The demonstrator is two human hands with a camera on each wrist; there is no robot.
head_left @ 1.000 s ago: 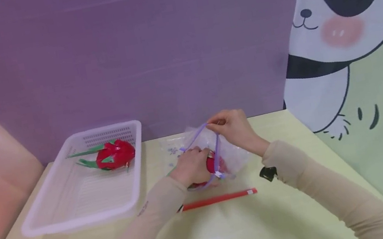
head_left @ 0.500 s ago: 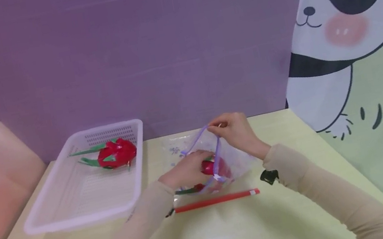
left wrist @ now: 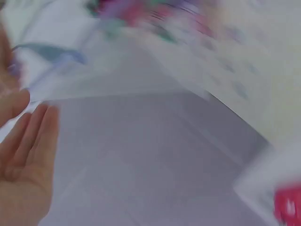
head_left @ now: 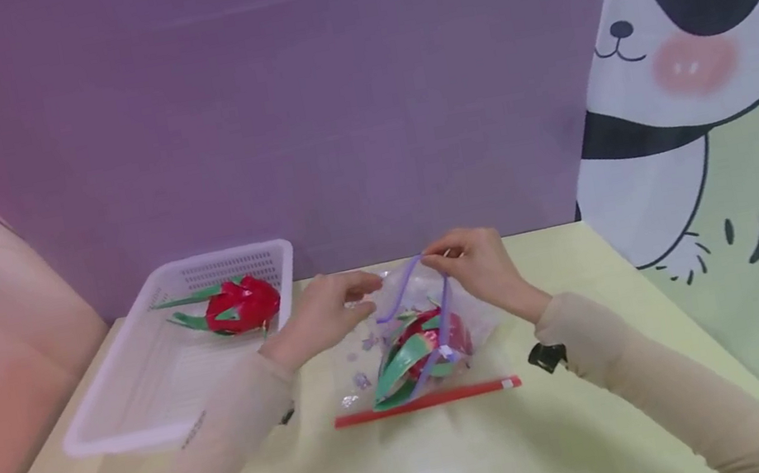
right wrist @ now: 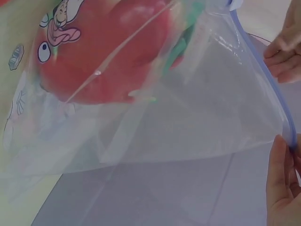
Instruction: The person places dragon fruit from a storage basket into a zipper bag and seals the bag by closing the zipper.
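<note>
A clear printed zip bag (right wrist: 197,117) with a purple zip edge stands with its mouth held up, facing left. Inside is a red dragon fruit (head_left: 435,340) with green leaves; in the head view some leaves stick out at the mouth. My right hand (head_left: 478,266) pinches the top of the purple edge between thumb and fingers. Left of the mouth, my left hand (head_left: 324,311) hovers with fingers extended and nothing in them. In the left wrist view that hand (left wrist: 28,174) shows its palm, and the bag is blurred.
A white plastic basket (head_left: 193,381) at the left holds another red dragon fruit (head_left: 244,305) with green leaves. A red strip (head_left: 444,398) with a white piece at its right end lies in front of the bag. A purple backdrop (head_left: 328,111) rises behind the table.
My left hand has let go of the dragon fruit and drawn back up and left, out of the bag's mouth. My right hand stays pinched on the purple edge.
</note>
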